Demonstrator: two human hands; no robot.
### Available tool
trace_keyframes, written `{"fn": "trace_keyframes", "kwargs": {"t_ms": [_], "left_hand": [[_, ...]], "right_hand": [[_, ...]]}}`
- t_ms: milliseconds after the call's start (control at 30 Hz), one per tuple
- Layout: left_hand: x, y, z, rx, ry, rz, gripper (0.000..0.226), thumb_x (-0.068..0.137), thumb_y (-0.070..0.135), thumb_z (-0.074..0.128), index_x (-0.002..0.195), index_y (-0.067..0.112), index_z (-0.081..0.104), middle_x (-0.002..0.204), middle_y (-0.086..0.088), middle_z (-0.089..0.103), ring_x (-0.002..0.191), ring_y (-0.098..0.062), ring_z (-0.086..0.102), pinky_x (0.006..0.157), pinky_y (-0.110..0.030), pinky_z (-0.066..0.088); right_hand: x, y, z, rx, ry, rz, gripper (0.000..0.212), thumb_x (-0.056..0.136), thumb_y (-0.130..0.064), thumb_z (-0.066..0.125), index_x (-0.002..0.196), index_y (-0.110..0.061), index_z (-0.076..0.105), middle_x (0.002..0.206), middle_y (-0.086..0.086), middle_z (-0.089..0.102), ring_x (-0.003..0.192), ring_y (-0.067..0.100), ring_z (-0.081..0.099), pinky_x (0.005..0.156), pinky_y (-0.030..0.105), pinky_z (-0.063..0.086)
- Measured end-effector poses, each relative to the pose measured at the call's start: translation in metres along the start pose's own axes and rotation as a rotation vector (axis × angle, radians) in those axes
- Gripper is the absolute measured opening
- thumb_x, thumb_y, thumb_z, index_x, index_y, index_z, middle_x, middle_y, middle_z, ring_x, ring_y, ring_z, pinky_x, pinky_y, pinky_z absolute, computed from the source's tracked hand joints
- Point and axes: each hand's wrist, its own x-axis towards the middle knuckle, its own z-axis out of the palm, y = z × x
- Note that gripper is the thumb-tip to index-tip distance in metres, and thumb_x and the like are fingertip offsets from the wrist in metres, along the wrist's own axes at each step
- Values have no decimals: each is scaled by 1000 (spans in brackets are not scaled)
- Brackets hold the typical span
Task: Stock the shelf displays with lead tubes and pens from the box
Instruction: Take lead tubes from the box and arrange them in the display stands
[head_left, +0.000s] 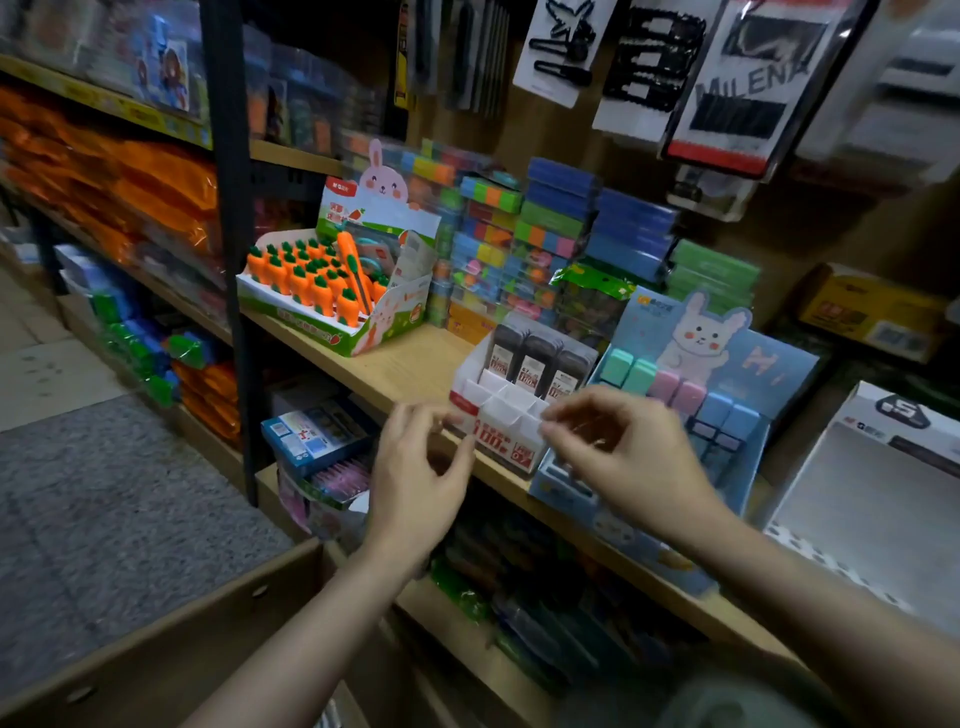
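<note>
Wooden shelf (415, 364) carrying a carrot pen display (332, 291) at left, a blue bunny display (727, 374) at right, and between them a white display box (511, 415) at the front edge, three dark lead tubes (540, 358) upright in its back row. Cardboard box (156, 639) low at left. Left hand (415, 478) and right hand (623, 447) at the box's front, fingers loosely curled; blurred, cannot tell if holding anything.

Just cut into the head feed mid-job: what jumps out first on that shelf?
Both hands, left hand and right hand, reach at the white lead tube display at the shelf's front edge, its back row holding dark tubes. Left of it stands the bright orange carrot display; right of it, a blue bunny display.
</note>
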Motion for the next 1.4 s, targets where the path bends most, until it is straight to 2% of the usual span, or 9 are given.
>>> {"fn": "trace_keyframes", "kwargs": {"t_ms": [167,367,500,600,733,867,1000,1200,1400], "left_hand": [[-60,-69,-18,121,13,-325,13,83,8,70,91,14,62,90,-1,62,84,-16,60,75,-31,49],[-175,-140,-39,126,75,-916,11,82,-1,68,82,9,63,80,-11,66,86,-32,63,70,-28,41],[-233,-162,-56,265,-39,-1015,11,83,6,71,83,11,62,80,-5,64,85,-28,63,66,-25,36],[-255,-175,-63,354,-210,-1021,10,81,10,75,88,7,68,89,-8,68,89,-24,64,79,-32,51],[-264,-189,-64,448,-373,-935,25,79,23,79,102,17,69,106,0,62,102,-18,57,94,-34,48],[-265,-199,-59,479,-482,-886,27,76,34,81,94,20,67,98,3,63,91,-15,58,84,-29,50],[-277,-206,-64,439,-519,-904,19,79,28,79,88,19,65,91,3,64,85,-14,58,75,-23,45],[-283,-203,-65,322,-513,-994,13,85,26,74,92,18,66,86,3,66,82,-11,62,70,-17,46],[-261,-195,-54,-11,-295,-1249,8,94,14,62,90,10,67,82,-9,68,73,-18,62,60,-17,48]], "right_hand": [[-30,-8,89,95,-287,188,4,86,-21,68,84,-24,70,72,-6,69,62,5,66,60,19,55],[-74,30,196,-108,-584,334,20,89,-19,55,102,-22,70,108,3,71,103,21,64,84,24,47],[-124,61,250,-153,-715,372,22,92,-15,54,109,-13,68,113,9,69,108,26,63,83,24,45],[-160,77,285,-199,-798,372,20,95,-17,52,109,-14,67,107,8,68,97,23,65,79,26,49],[-199,102,314,-330,-937,347,33,88,-18,65,119,-22,56,121,3,58,107,19,59,89,29,49],[-215,121,330,-442,-1003,356,45,83,-25,73,124,-20,54,128,4,54,117,23,53,94,32,47],[-206,127,340,-492,-1077,284,44,80,-27,77,118,-16,56,121,7,60,111,26,58,89,34,50],[-208,130,330,-489,-1186,323,30,96,-21,57,124,-9,55,129,11,56,119,24,54,99,34,47],[-192,115,313,-542,-1184,463,46,83,-27,72,122,-6,58,126,13,60,116,27,59,90,29,48]]}}
